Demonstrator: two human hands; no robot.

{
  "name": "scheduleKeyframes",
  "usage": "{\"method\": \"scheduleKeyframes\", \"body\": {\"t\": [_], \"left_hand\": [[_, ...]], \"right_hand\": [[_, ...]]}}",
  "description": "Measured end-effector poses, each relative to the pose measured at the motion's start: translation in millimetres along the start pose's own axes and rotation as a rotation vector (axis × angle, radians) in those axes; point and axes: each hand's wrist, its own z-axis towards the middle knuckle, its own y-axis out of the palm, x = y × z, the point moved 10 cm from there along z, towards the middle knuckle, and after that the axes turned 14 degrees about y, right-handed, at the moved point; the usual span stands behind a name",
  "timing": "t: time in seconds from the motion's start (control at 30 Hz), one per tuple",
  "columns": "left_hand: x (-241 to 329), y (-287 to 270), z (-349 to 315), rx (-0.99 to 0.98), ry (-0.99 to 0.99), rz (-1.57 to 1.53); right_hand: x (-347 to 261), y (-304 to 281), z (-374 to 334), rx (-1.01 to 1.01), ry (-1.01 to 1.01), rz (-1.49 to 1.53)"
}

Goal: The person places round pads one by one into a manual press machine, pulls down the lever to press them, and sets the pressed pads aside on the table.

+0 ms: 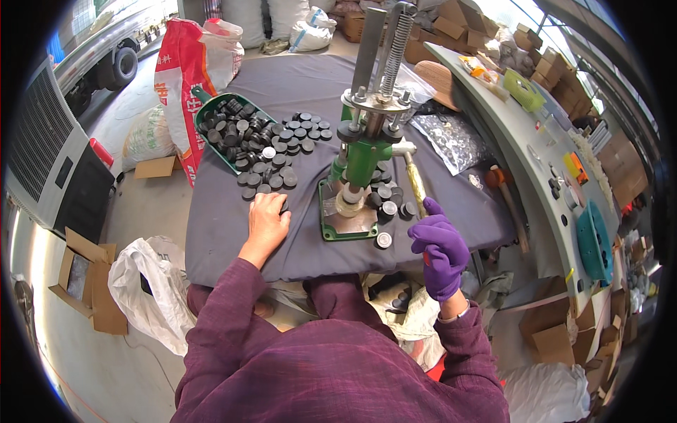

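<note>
My bare left hand is at the near edge of a pile of round black caps on the cloth. Its fingers are bent together, with a black cap at the fingertips, partly hidden. In a purple glove, my right hand is closed around the lower end of the yellowish lever of a green hand press. Under the press's plunger, a pale round piece sits on the metal base. Several caps lie right of the press, and one with a silvery face lies by its front corner.
A green scoop full of black caps lies at the left. Behind the press are a clear bag of small parts and a straw hat. A hammer lies at the right edge, before a side bench with a teal basket.
</note>
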Motion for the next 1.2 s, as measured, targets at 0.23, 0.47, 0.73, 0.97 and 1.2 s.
{"method": "scheduleKeyframes", "body": {"t": [0.23, 0.47, 0.73, 0.97, 1.2], "left_hand": [[2.0, 4.5, 1.0, 0.014, -0.138, -0.246], [67.5, 33.1, 47.6, -0.021, -0.157, -0.475], [76.6, 50.2, 57.3, 0.028, -0.202, -0.479], [66.8, 62.2, 45.6, 0.133, -0.317, -0.822], [60.7, 67.2, 41.5, 0.145, -0.309, -0.827]], "right_hand": [[-9.6, -4.9, 11.5, -0.031, 0.033, 0.027], [-14.6, -14.2, 38.1, -0.035, 0.234, 0.23], [-17.3, -13.1, 39.6, -0.021, 0.168, 0.219], [-17.8, -12.4, 40.5, -0.016, 0.137, 0.201], [-21.9, -12.3, 45.1, -0.025, 0.144, 0.176]]}}
